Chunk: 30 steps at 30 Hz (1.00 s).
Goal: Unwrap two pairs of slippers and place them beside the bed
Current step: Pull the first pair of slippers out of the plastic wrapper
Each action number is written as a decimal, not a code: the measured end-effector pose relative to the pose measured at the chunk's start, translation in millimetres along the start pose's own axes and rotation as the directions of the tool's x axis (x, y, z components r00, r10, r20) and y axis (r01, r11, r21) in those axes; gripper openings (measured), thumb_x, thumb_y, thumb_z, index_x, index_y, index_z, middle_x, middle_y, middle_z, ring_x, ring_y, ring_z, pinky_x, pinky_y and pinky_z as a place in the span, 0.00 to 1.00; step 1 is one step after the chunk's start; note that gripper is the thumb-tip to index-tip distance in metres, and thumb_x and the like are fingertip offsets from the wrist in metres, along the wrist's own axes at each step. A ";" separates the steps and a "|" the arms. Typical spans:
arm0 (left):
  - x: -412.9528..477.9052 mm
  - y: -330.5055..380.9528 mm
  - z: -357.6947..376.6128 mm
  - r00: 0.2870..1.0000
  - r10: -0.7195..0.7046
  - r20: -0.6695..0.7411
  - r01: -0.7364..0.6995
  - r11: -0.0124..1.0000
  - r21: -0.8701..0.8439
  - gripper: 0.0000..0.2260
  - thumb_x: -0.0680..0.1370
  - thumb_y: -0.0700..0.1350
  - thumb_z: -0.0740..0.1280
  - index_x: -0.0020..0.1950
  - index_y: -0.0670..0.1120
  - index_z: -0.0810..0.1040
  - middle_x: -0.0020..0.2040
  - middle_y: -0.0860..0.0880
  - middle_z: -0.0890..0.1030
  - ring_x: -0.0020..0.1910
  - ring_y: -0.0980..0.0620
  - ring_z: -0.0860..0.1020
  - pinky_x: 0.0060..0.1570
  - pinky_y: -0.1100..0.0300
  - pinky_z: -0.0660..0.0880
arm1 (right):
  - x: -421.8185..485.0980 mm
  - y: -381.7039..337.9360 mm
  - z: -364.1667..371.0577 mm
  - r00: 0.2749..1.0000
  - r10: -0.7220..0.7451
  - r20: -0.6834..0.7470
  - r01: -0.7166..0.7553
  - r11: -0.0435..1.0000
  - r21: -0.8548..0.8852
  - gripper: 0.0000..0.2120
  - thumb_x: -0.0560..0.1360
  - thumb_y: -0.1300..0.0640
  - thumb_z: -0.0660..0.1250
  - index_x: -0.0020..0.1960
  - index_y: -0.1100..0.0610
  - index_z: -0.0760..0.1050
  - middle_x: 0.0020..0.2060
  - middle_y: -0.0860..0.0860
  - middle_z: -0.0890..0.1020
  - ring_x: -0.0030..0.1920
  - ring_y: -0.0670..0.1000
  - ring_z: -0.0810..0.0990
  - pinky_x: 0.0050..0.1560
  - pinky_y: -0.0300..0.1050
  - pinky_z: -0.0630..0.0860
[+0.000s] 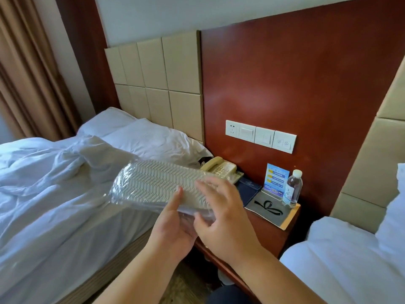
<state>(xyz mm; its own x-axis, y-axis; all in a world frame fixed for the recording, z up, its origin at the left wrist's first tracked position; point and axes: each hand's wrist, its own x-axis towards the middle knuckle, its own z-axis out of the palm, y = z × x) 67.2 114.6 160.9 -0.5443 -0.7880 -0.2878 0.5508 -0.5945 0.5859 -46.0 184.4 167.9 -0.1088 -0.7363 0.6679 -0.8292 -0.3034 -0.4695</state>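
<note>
Both hands meet at the near end of the grey zigzag-soled slippers [157, 183] in clear plastic film, held over the edge of the white bed [54, 194]. The left hand [173, 224] grips from below; whether the spread right hand [221, 213] pinches the film, I cannot tell. Best, I think, to tear the loose film there while the left holds firm.

Near end of the wrapped slippers [153, 185] is hidden by the right hand [225, 216]; its fingers [203, 185] are blurred.

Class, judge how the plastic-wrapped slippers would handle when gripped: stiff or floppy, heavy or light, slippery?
Wrapped slippers probably light: the left hand holds them by one end. They jut out flat, so likely stiff. Glossy film may slip.
</note>
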 end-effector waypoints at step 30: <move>-13.8 8.0 -17.0 0.990 0.141 -0.023 -0.142 0.990 -0.008 0.03 0.72 0.39 0.73 0.42 0.41 0.81 0.36 0.45 0.83 0.31 0.49 0.83 0.45 0.49 0.83 | 33.7 36.8 -28.2 0.784 0.616 0.074 -0.584 0.692 0.425 0.20 0.68 0.35 0.70 0.58 0.39 0.75 0.46 0.43 0.81 0.46 0.42 0.80 0.43 0.43 0.78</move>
<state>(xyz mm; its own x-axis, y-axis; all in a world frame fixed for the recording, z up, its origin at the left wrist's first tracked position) 90.0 118.0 156.7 -0.4462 -0.8676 -0.2195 0.6274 -0.4781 0.6146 -95.7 165.4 189.5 -0.5558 -0.8090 0.1915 -0.2769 -0.0371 -0.9602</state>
